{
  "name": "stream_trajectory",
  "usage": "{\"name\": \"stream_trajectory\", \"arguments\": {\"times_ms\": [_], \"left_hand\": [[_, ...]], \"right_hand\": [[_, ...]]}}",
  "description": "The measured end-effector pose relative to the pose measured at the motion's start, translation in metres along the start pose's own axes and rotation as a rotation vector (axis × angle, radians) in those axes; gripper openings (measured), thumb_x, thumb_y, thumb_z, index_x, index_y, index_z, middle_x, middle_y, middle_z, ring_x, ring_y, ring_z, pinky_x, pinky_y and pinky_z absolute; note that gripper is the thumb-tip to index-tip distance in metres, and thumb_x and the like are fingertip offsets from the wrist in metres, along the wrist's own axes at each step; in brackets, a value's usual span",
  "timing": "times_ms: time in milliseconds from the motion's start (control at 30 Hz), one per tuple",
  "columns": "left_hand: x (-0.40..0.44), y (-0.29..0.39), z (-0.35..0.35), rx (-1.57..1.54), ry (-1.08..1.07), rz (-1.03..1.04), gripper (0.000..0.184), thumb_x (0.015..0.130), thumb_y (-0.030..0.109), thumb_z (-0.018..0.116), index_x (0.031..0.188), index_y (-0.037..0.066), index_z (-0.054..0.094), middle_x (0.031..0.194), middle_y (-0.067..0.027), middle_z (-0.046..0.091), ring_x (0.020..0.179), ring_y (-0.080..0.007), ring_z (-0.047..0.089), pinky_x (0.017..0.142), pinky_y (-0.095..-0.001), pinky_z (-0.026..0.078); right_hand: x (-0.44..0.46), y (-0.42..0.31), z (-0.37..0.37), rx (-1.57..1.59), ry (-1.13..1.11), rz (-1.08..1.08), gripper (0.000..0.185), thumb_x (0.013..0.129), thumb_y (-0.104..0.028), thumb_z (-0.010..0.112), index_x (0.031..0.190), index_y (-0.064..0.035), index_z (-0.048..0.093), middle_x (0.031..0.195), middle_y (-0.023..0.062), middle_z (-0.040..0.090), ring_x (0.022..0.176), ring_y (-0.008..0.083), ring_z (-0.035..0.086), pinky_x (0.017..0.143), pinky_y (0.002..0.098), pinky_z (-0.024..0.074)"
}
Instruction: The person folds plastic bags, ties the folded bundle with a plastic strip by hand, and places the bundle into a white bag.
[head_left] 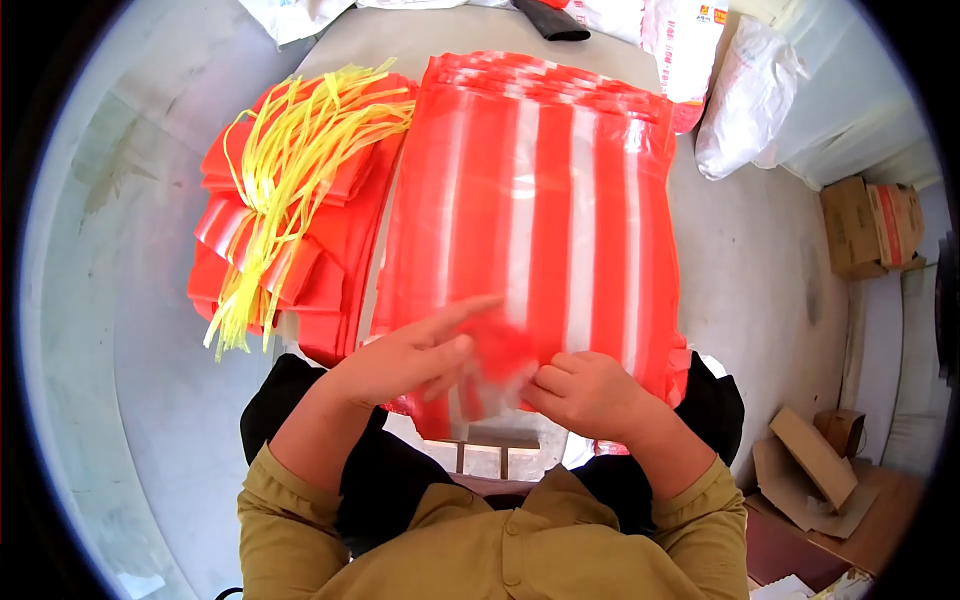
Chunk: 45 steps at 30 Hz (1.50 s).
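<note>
A thick stack of red-and-white striped plastic bags (555,200) lies flat in front of me. Over its near edge, my left hand (405,360) has its index finger stretched out and the other fingers loosely apart. My right hand (590,395) is closed in a pinch on the near edge of a striped bag. Between the two hands a lifted red-and-clear corner (500,350) is smeared by motion. To the left, a bundle of yellow plastic strips (285,180) rests on folded red bags (345,250).
The bags lie on a grey surface (370,38). White sacks (748,95) and a black tube-like piece (552,20) are at the far side. Cardboard boxes (870,228) stand at the right, with an opened carton (810,475) lower down. My knees are under the near edge.
</note>
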<state>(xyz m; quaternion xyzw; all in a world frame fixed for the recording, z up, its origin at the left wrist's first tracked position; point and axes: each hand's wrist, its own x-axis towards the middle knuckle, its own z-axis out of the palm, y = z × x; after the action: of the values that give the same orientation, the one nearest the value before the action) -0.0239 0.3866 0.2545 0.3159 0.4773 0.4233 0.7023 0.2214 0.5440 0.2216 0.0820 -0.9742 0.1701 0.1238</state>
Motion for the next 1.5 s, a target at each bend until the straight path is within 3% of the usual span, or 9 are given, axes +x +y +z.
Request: {"name": "stream_trajectory", "arguments": {"times_ms": [100,200,300,400,500,700,900,1200,1500], "left_hand": [[0.006,0.014,0.017,0.001,0.106,0.007,0.062,0.112,0.035,0.044,0.163,0.006,0.025,0.108,-0.0058,0.068,0.063,-0.0072,0.042,0.061,-0.0193,0.039],[0.015,0.016,0.022,0.009,0.226,0.065,0.055,0.109,0.031,0.052,0.157,0.006,0.04,0.119,-0.0047,0.07,0.065,-0.0068,0.046,0.063,-0.021,0.044],[0.021,0.007,0.02,0.506,0.397,0.135,0.038,0.1,0.019,0.067,0.135,0.005,0.062,0.116,-0.0057,0.072,0.071,-0.015,0.06,0.067,-0.0292,0.051],[0.025,0.008,0.03,1.255,0.565,0.419,0.024,0.087,0.008,0.075,0.11,0.003,0.07,0.109,-0.0102,0.071,0.085,-0.028,0.068,0.074,-0.0393,0.055],[0.036,0.0,0.029,1.32,0.527,0.471,0.023,0.081,0.004,0.073,0.104,0.001,0.069,0.104,-0.0142,0.068,0.096,-0.0373,0.067,0.082,-0.0448,0.055],[0.047,-0.012,0.022,1.189,0.331,0.482,0.032,0.083,0.003,0.07,0.115,0.001,0.07,0.109,-0.0144,0.07,0.101,-0.037,0.067,0.086,-0.0437,0.055],[0.039,0.006,0.03,1.181,0.302,0.303,0.041,0.086,0.008,0.069,0.126,0.001,0.067,0.122,-0.0184,0.067,0.115,-0.0376,0.063,0.097,-0.0454,0.052],[0.041,0.007,0.033,1.163,0.183,0.426,0.059,0.076,0.022,0.085,0.127,-0.001,0.068,0.124,-0.0171,0.067,0.115,-0.0362,0.063,0.1,-0.0443,0.051],[0.058,-0.018,0.033,1.096,0.336,0.522,0.026,0.075,0.009,0.082,0.099,0.001,0.074,0.112,-0.0137,0.07,0.102,-0.0337,0.065,0.089,-0.0429,0.053]], "right_hand": [[-0.002,-0.001,0.0,-0.071,0.036,-0.019,0.018,0.078,-0.013,0.074,0.096,-0.0101,0.07,0.079,-0.0015,0.054,0.074,0.0157,0.058,0.057,0.0301,0.0479],[-0.003,-0.004,-0.004,-0.079,0.013,-0.001,0.02,0.077,-0.013,0.073,0.097,-0.0095,0.069,0.079,-0.0015,0.054,0.074,0.0154,0.059,0.057,0.0298,0.048],[-0.001,-0.004,-0.007,-0.069,0.019,-0.003,0.02,0.077,-0.013,0.073,0.097,-0.0095,0.069,0.079,-0.0014,0.054,0.074,0.0155,0.059,0.057,0.0301,0.0479],[-0.001,-0.003,-0.007,-0.059,0.032,-0.007,0.02,0.077,-0.013,0.073,0.096,-0.0097,0.068,0.078,-0.0013,0.053,0.072,0.0154,0.058,0.056,0.0302,0.0473],[0.001,-0.002,-0.008,-0.04,0.052,0.001,0.018,0.077,-0.013,0.074,0.094,-0.01,0.067,0.076,-0.001,0.051,0.069,0.0153,0.057,0.054,0.0307,0.0464],[0.005,-0.001,-0.01,0.024,0.114,0.063,0.009,0.083,-0.015,0.068,0.09,-0.0104,0.066,0.079,0.0026,0.057,0.073,0.0218,0.062,0.058,0.0368,0.0507],[0.008,0.005,-0.014,0.115,0.13,0.184,0.014,0.081,-0.017,0.075,0.092,-0.0119,0.067,0.08,0.0036,0.058,0.076,0.0246,0.063,0.062,0.0383,0.052],[0.014,0.01,-0.012,0.179,0.16,0.268,0.02,0.08,-0.017,0.076,0.098,-0.0119,0.069,0.087,0.0029,0.064,0.083,0.025,0.066,0.067,0.0372,0.0542],[0.017,0.012,-0.007,0.193,0.193,0.377,0.012,0.083,-0.012,0.077,0.094,-0.0086,0.073,0.085,0.007,0.066,0.076,0.0278,0.066,0.064,0.0384,0.054]]}}
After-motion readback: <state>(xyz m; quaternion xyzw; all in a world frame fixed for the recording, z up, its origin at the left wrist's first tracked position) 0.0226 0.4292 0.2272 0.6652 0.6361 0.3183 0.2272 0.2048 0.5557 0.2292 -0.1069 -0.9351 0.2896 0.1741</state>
